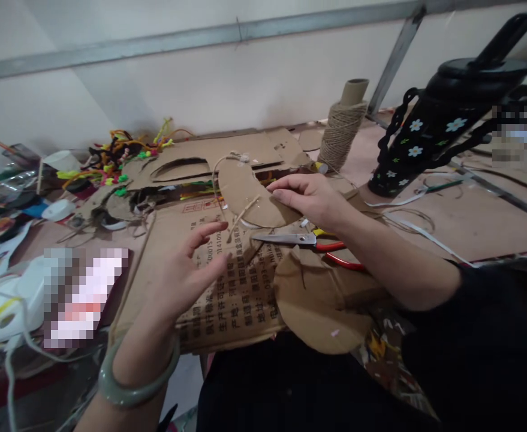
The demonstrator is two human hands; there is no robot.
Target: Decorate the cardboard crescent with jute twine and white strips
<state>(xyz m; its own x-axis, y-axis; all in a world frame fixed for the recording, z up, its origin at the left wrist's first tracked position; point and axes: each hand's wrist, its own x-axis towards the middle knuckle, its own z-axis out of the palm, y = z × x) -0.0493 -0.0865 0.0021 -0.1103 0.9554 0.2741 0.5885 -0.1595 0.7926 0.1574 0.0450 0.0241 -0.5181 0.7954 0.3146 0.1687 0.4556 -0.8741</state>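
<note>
My right hand (306, 198) pinches the right end of a curved cardboard cutout (240, 186). A piece of twine (244, 216) lies across the cutout's face, and another strand loops along its left edge. My left hand (191, 279), with a jade-green bangle (139, 390) on the wrist, hovers left of the cutout with thumb and fingers apart. It holds nothing. Just below the cutout rest scissors (285, 239) with red and yellow handles. A second curved cardboard cutout (317, 306) lies nearer to me. Under these is a flattened cardboard sheet (155, 288) with printed characters.
A twine spool (343, 135) stands at the back, with a black flowered tumbler (418, 144) to its right. Colourful cords (128, 150) are heaped behind cut cardboard scraps (177, 168). At left lie a blurred-out phone-like object (87, 294) and a white cable (11, 372).
</note>
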